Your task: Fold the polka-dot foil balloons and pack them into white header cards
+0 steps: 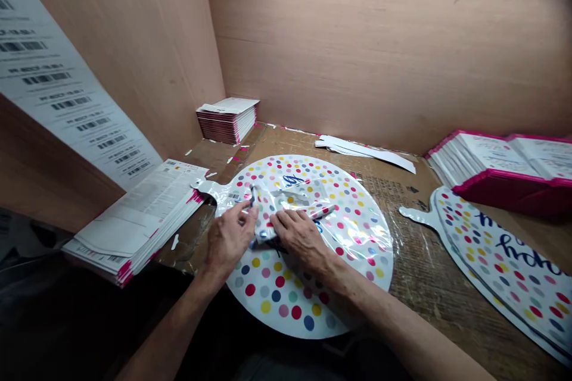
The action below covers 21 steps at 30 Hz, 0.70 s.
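Clear plastic packet (264,219) atop flat polka-dot foil balloon (299,314). Left hand (229,239) pinches packet's edge; right hand (304,240), fingers extended, presses down. Slick packet may slide if pressure eases.

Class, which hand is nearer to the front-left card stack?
Left. The left hand is a little right of the card stack; the right hand lies farther right.

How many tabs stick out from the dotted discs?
2 in view: one tab left of the middle disc, another tab left of the right-hand disc. More may be hidden underneath.
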{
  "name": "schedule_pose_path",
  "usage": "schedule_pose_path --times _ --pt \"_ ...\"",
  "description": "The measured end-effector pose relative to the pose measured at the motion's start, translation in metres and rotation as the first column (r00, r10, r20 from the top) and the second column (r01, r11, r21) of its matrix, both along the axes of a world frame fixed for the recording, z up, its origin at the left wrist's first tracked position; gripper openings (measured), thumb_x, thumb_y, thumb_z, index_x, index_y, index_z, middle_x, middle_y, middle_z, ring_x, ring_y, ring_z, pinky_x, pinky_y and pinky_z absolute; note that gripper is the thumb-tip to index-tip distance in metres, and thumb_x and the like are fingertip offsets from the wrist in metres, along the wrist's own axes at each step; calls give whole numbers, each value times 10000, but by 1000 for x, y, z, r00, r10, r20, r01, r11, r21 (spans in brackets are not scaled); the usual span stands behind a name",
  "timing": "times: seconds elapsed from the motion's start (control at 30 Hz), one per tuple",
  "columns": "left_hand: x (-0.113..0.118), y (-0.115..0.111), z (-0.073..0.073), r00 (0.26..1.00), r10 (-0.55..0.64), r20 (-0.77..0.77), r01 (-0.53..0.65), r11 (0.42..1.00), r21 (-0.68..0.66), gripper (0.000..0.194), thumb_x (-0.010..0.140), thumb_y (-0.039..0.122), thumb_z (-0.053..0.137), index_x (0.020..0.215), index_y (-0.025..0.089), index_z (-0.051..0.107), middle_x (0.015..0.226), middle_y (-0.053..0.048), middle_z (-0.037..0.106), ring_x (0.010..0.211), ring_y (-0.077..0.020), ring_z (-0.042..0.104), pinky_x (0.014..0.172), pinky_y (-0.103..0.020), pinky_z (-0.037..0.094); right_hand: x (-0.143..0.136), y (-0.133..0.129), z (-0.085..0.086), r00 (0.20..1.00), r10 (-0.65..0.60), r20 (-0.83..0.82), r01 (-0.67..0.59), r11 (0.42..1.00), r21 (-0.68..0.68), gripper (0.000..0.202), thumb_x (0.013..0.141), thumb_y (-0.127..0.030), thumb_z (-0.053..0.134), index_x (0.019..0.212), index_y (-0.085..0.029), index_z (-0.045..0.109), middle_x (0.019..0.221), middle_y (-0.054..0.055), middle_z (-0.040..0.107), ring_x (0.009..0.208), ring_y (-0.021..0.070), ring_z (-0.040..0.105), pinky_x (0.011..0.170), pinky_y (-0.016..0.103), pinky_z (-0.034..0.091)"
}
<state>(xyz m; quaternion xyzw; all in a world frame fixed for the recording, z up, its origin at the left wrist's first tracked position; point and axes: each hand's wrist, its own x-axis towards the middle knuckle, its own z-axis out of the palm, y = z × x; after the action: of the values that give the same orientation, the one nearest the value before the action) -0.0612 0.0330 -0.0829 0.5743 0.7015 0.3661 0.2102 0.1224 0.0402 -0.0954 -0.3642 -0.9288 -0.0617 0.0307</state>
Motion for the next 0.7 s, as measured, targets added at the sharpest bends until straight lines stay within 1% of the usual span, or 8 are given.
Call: schedule_pose_path --times 0.1,0.2,0.3,0.43,0.5,0.57,0.63,0.7 --pt "-7 1 15 935 -316 -162 347 911 223 414 869 197 441 1204 217 683 1269 -83 672 1264 -251 554 1085 -408 418 36 -12 8 966 249 -65 -253 965 -63 364 973 -163 448 1325 -170 545 1357 128 567 1199 259 512 1031 426 413" --pt "-7 11 12 666 -712 -224 737 673 54 591 774 47 419 1253 289 667 1375 -34 609 1382 -213 449 1116 -376 391 73 -25 10 934 332 -129 -351 921 -169 402 959 -228 497 1359 -205 523 1454 111 500 1215 251 505 1012 419 426" --pt "-3 22 -2 575 -790 -212 793 602 -95 548 757 70 524 1204 336 695 1410 -58 577 1351 -270 487 1080 -406 423 94 -27 0 921 244 -305 -323 914 -244 380 970 -227 429 1325 -211 561 1407 104 555 1216 248 529 1009 421 439" --pt "10 26 -9 646 -755 -113 756 653 -49 312 737 169 619 1000 262 757 1152 -73 699 1127 -279 628 999 -383 478 96 -15 -12 732 -325 -599 24 891 -454 363 1002 -335 338 995 -189 670 957 74 705 877 212 653 775 334 527" --pt "23 22 -9 759 -650 -38 649 760 -33 205 805 264 595 946 226 738 978 -64 717 971 -253 657 917 -361 511 90 -5 -12 550 -581 -599 228 795 -562 336 981 -404 395 898 -188 639 808 42 666 720 191 628 638 298 504" --pt "40 17 -12 902 -426 -64 426 905 -22 256 883 336 522 1000 194 700 918 -80 709 926 -261 648 909 -396 503 82 5 -8 461 -700 -545 368 710 -600 290 930 -448 487 908 -190 619 796 32 656 701 190 614 601 283 477" --pt "55 12 -20 958 -198 -206 209 977 32 307 908 333 495 1101 152 651 941 -117 701 963 -294 632 953 -460 466 73 14 -2 512 -751 -416 509 656 -557 281 913 -451 522 884 -188 617 808 53 664 730 206 616 615 289 461" --pt "65 9 -27 926 -90 -368 133 987 93 342 898 298 512 1174 121 608 1003 -155 688 1012 -319 613 982 -494 433 65 21 6 623 -750 -221 636 650 -416 285 937 -423 512 859 -174 626 816 101 668 771 242 625 652 320 454"
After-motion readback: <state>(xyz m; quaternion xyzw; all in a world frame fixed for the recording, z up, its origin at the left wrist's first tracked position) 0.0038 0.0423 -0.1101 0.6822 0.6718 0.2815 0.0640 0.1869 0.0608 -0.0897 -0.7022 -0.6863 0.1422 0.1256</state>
